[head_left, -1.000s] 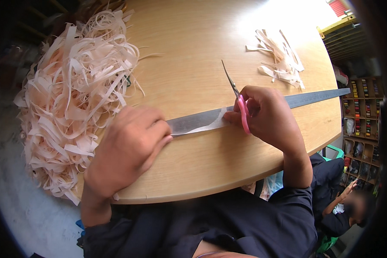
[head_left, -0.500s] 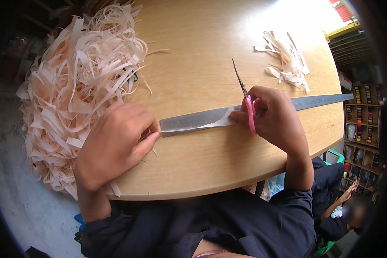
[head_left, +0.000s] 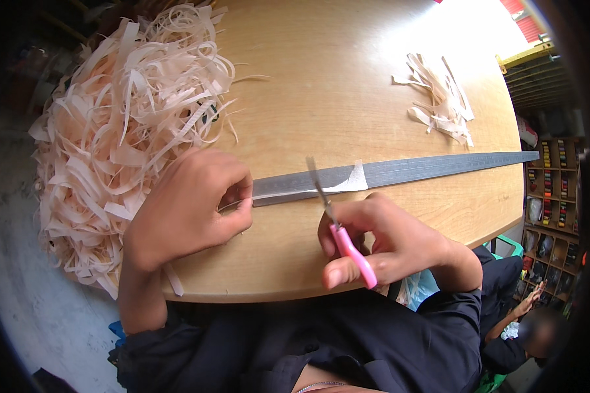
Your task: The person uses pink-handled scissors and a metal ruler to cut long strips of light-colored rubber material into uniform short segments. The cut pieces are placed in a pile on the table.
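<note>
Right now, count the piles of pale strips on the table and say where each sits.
2. The large heap covers the table's left edge beside the left hand; the small pile lies far right, beyond the metal ruler.

Round light-wood desk (head_left: pixel 347 98). Big heap of pale strips (head_left: pixel 121 137) sat at its left edge, spilling over the rim. Small pile of strips (head_left: pixel 439 98) lay near the far right edge. Long grey metal ruler (head_left: pixel 432 169) lay flat across the near part, reaching the right edge, one pale strip (head_left: pixel 337 185) lying on it.
</note>
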A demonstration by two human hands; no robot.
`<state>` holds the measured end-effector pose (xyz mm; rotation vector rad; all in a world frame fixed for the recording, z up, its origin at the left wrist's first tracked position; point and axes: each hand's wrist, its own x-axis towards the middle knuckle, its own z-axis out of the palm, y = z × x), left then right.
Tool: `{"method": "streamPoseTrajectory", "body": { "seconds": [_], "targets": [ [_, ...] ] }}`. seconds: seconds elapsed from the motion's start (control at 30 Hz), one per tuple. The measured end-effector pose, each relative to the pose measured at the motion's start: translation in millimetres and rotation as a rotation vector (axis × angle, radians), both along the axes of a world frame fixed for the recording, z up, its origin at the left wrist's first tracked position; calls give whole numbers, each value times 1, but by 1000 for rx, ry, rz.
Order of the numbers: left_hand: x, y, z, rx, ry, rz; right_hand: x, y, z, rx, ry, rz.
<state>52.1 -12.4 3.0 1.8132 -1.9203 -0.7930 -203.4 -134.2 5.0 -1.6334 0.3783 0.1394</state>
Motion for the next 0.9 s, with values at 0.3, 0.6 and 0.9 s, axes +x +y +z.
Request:
{"method": "streamPoseTrajectory", "body": {
  "seconds": [0.3,0.6,0.9],
  "targets": [
    [-3,-2,9,22,271,16,3,2,4,-22,170,223],
    [-10,-2,9,26,411,115,2,3,6,-20,175,188],
    [-14,0,8,75,469,142,3,1,7,-68,229,207]
  ]
}}
